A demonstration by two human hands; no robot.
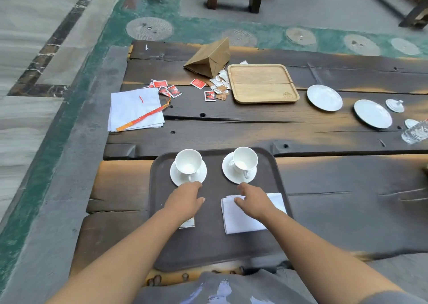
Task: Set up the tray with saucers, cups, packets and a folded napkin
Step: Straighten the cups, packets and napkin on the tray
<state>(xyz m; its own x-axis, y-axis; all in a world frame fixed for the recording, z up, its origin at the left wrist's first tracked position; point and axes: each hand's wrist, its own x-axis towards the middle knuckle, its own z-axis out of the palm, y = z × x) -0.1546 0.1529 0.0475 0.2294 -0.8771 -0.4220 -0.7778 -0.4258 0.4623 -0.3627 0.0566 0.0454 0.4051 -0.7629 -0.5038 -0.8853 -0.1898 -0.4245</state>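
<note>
Cups (each on saucers) point handles toward the person.

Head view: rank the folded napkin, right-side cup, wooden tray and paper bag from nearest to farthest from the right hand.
1. Folded napkin, beneath the right hand.
2. Right-side cup, just ahead on its saucer.
3. Wooden tray, mid-table.
4. Paper bag, far side, left of that tray.

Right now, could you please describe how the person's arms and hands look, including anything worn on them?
Both forearms are bare down to the left hand and the right hand; no gloves, watch or bracelet show. A grey fabric edge at the lower right corner looks like a short sleeve, matching the grey garment with pale blue-and-white print below.
</note>
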